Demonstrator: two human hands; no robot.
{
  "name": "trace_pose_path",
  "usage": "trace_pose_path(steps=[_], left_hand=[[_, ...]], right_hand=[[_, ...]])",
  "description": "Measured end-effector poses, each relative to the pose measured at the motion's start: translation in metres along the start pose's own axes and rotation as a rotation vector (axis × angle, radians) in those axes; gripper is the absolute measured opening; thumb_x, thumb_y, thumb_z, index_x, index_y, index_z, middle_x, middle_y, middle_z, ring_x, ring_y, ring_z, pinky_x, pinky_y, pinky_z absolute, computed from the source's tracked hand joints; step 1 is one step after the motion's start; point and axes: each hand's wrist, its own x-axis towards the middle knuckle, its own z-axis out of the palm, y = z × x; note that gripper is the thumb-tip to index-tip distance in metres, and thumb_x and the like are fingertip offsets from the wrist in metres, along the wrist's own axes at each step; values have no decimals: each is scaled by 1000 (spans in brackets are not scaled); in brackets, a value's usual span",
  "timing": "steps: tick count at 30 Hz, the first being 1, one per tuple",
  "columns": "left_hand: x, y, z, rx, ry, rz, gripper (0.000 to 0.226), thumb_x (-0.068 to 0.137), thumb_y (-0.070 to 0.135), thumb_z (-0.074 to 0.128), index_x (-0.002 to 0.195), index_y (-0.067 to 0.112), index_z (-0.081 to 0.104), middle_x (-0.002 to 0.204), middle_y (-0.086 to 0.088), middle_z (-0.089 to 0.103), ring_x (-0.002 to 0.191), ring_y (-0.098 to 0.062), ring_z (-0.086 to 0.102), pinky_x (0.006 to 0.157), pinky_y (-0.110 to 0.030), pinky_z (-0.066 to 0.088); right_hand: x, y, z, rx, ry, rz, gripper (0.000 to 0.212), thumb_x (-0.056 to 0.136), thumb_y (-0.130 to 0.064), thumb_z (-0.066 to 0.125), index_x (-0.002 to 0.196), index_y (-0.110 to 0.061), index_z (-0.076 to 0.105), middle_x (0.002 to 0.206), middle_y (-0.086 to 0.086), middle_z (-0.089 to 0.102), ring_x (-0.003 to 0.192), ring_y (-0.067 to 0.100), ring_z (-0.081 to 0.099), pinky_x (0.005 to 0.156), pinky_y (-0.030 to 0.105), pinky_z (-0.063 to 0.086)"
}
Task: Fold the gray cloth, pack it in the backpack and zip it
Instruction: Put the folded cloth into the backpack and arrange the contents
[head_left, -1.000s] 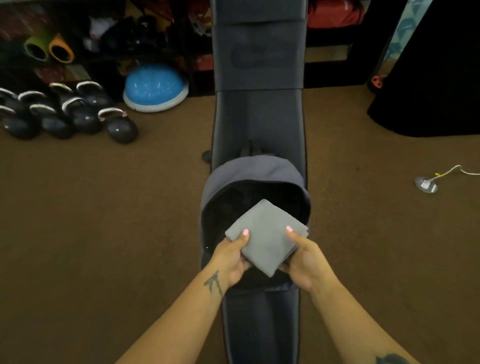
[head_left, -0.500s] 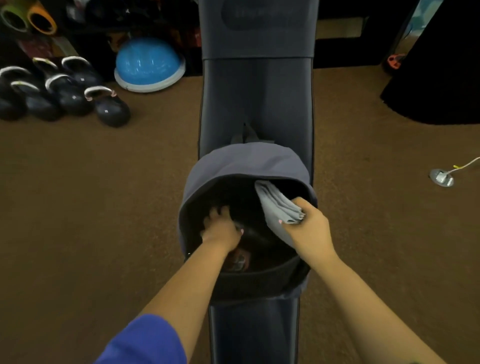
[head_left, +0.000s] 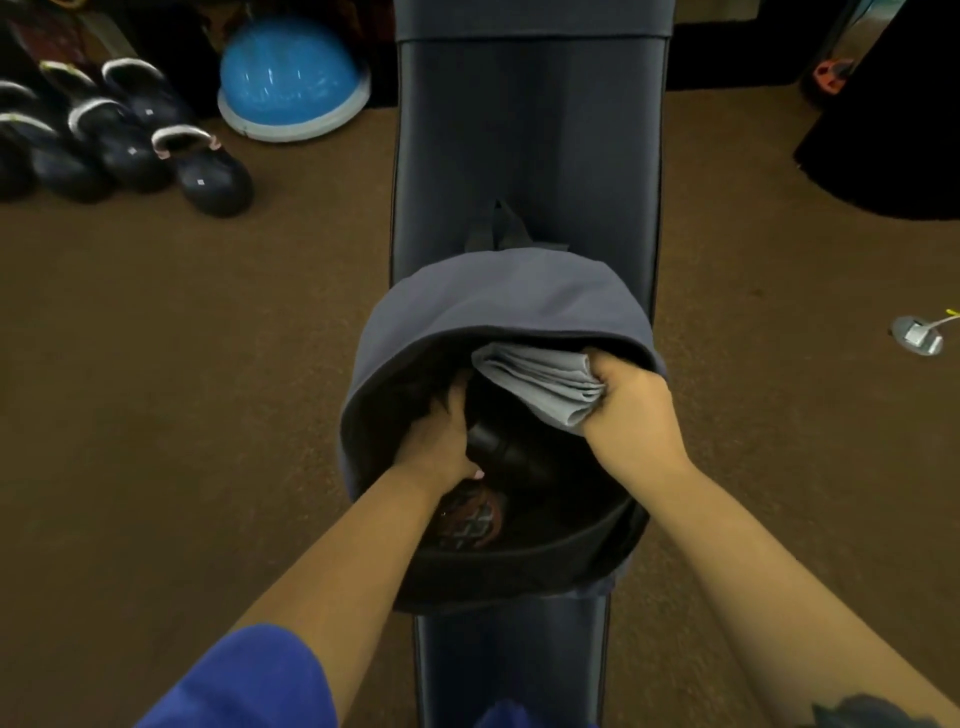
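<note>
Gym room: padded bench (head_left: 524, 156), row of kettlebells (head_left: 130, 150), blue balance dome (head_left: 291, 78), brown carpet (head_left: 182, 364).

Brown carpet (head_left: 182, 415), padded bench (head_left: 530, 156), perhaps kettlebells (head_left: 213, 176).

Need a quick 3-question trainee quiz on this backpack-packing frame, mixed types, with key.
1. True or false: the backpack is zipped shut.
2. Which hand grips the gray cloth? A) left B) right C) both
3. Fill in: the left hand reaches ____ the backpack.

Key: 1. False, its mouth gapes open on the bench. 2. B, the right hand. 3. Inside, beside a dark cylindrical item.
</note>
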Motion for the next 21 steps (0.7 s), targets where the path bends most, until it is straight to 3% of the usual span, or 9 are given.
trace_pose_path(steps=[4,10,12,16,21], left_hand=[[11,-4,-6,-50,-137,-36,122,56,33,86,146,36,4,153,-13,20,140,-35,25,113,-51,29],[2,3,1,-405,-206,-151,116,40,65,77,140,43,21,152,-2,29,138,-25,32,109,-49,35],[-10,12,6,-410,-194,-162,107,46,62,75,137,45,21,150,-5,31,135,-28,35,107,-49,37],[-35,23,22,-352,-150,-142,101,65,51,75,143,29,15,147,-11,33,132,-30,40,107,-45,38],[-61,23,36,-222,-94,-91,98,69,48,73,142,22,14,141,-12,37,128,-32,41,106,-44,39]], right_hand=[[5,-2,-1,15,7,53,24,83,7,52,97,-5,68,91,10,70,87,26,62,73,26,44],[10,0,-3,16,0,83,24,83,7,53,100,-2,67,95,12,70,91,28,63,77,32,49],[11,-2,-4,23,-11,88,26,84,6,53,104,-5,67,98,10,70,94,27,62,77,28,45],[19,-10,-1,-77,-99,80,28,85,6,48,103,-6,65,101,12,68,98,32,60,80,32,43],[42,-21,11,-365,-273,42,38,94,-8,45,131,-14,51,133,14,53,122,32,47,102,34,34]])
